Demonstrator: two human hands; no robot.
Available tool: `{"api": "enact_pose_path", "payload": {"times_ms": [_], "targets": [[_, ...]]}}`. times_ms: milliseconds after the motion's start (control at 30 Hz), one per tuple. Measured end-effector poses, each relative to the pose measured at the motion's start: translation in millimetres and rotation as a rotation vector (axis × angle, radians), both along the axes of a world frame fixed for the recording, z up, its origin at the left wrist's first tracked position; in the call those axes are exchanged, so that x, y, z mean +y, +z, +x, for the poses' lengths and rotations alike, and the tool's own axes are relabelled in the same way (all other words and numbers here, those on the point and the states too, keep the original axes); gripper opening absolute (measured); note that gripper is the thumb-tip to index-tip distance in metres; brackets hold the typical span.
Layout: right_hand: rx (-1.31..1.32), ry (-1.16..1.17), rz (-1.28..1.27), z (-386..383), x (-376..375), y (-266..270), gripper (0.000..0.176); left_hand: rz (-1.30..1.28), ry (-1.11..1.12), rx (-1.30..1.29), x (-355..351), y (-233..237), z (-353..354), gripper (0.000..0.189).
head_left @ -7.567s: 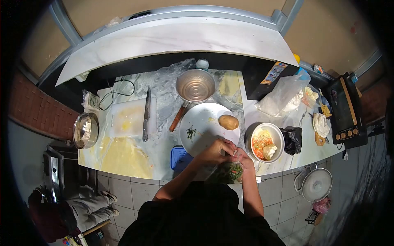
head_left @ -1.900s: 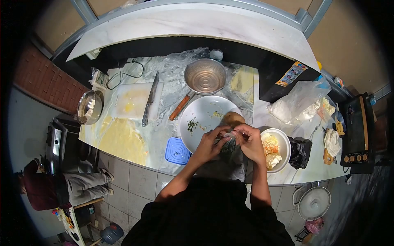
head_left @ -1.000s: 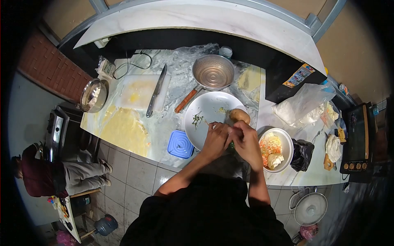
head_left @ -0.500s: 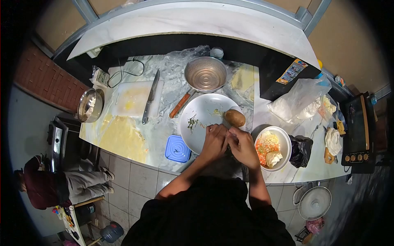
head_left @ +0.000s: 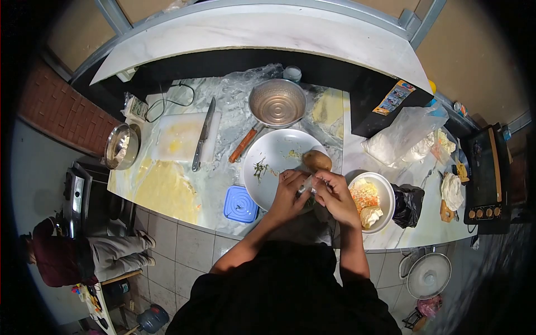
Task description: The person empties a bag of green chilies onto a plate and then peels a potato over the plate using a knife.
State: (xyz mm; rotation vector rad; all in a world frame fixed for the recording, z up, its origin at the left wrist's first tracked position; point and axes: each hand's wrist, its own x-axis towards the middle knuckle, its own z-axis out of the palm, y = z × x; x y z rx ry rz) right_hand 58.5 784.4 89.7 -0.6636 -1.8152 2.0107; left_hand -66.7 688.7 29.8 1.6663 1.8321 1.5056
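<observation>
Over the lower right rim of a large white plate (head_left: 268, 148), my two hands are close together. My left hand (head_left: 288, 195) and my right hand (head_left: 336, 198) both grip a small clear plastic bag (head_left: 308, 184), with fingers pinched on it. Something green shows just below the bag, too small to make out. On the plate are a brown potato-like item (head_left: 316, 161), partly behind my fingers, and chopped green bits (head_left: 260, 168). Right of my right hand stands a white bowl (head_left: 389, 201) with grated orange and pale food.
A knife (head_left: 205, 134) lies on a white cutting board (head_left: 167, 137). Behind the plate is a metal pan (head_left: 277, 103). A blue lid (head_left: 241, 204) sits at the front edge, a black bag (head_left: 408, 206) at the right. Another person (head_left: 84, 257) stands far left.
My hands have lifted slightly and turned, and the clear plastic between them now shows. The view has shifted a little.
</observation>
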Motion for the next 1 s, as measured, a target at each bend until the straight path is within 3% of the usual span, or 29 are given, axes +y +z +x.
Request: {"api": "enact_pose_path", "payload": {"times_ms": [133, 200, 233, 367, 433, 533, 600, 733, 833, 1000], "targets": [[-0.027, 0.0, 0.156, -1.4, 3.6, 0.9, 0.01, -0.001, -0.01, -0.078, -0.1, -12.0, -2.2, 0.031], [0.017, 0.015, 0.184, -2.6, 0.4, -4.2, 0.008, 0.066, -0.043, -0.306, -3.9, -6.8, 0.0, 0.025], [-0.025, 0.05, 0.299, -2.9, 4.4, -2.8, 0.008, 0.065, -0.041, -0.306, -5.8, -7.2, -0.6, 0.025], [-0.003, -0.036, 0.366, -9.8, 0.1, -2.4, 0.007, -0.02, -0.072, -0.367, -7.3, -17.3, -4.1, 0.023], [0.06, -0.052, 0.648, -14.5, 0.7, 1.0, 0.005, -0.04, -0.062, -0.35, -8.9, -16.4, -4.2, 0.022], [0.038, -0.07, 0.46, -11.9, -0.5, -3.2, 0.008, -0.018, -0.052, -0.394, -8.2, -10.2, 0.0, 0.02], [0.054, -0.078, 0.402, -10.2, -3.7, 1.6, 0.008, 0.019, -0.006, -0.192, -7.8, -7.6, 2.7, 0.015], [0.074, -0.096, 0.295, -8.8, -4.7, 8.8, 0.008, 0.039, -0.034, -0.195, -5.6, -10.7, 0.0, 0.017], [0.083, -0.07, 0.47, -6.4, -6.3, 12.2, 0.009, 0.039, -0.033, -0.193, -5.7, -11.2, -2.6, 0.021], [0.091, -0.106, 0.516, -3.2, -16.7, 10.6, 0.011, 0.009, -0.01, -0.158, -5.9, -15.9, -0.7, 0.022]]}}
